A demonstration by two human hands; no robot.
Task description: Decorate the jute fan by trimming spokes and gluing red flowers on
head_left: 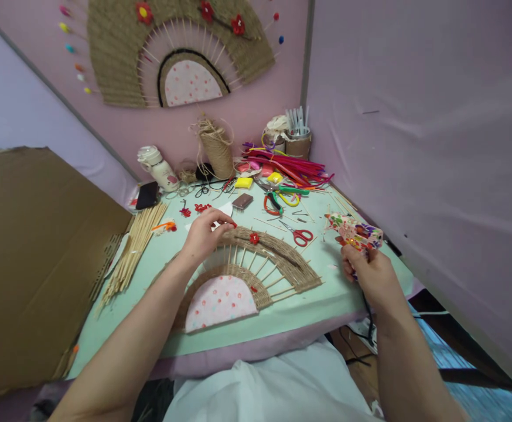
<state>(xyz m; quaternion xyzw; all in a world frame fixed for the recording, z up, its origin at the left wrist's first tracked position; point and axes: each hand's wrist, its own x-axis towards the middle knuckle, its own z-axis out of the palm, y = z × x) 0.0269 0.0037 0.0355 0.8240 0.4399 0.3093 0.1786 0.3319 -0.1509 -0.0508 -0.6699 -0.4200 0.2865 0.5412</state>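
Observation:
A woven twine fan with thin wooden ribs and a spotted half-round centre lies flat on the table. My left hand is at its upper edge, fingertips pinched on a small red piece against the weave; most of that piece is hidden. A red flower sits on the fan just right of those fingers, above a dark twig-like line. To the right of the fan, my right hand grips a flower-patterned glue gun, held above the table with its nozzle pointing left.
Red scissors, pliers and loose sticks lie behind the fan. Farther back are pipe cleaners, a twine cone and a white bottle. Bamboo sticks and cardboard stand left. Another fan hangs on the wall.

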